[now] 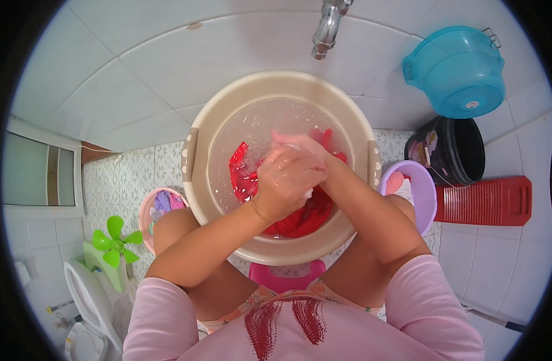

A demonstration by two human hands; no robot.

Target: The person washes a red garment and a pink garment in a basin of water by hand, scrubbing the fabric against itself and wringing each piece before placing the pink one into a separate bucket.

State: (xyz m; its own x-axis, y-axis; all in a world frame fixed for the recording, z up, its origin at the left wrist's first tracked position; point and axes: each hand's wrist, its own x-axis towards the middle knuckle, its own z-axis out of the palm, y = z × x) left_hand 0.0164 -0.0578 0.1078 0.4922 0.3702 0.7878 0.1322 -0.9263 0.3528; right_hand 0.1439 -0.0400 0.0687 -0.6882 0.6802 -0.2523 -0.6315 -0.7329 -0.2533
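Note:
In front of me is a large beige plastic basin point(276, 81) filled with cloudy water. Soaked red fabric point(298, 222) lies in it, partly under the surface. Over the basin my left hand point(290, 176) is pressed against my right hand point(305, 146), its wet fingers folded across the right palm and wrist. A little of something white point(308, 194) shows below the left fingers; whether it is foam, soap or cloth cannot be made out. What lies between the palms is hidden.
A metal tap point(325, 36) juts from the wall beyond the basin. On the right are a blue tub point(465, 67), a black bucket point(470, 149), a red washboard point(488, 201) and a purple basin point(427, 198) with clothes. Leftward stand a pink basin point(146, 225) and a green fan point(118, 246).

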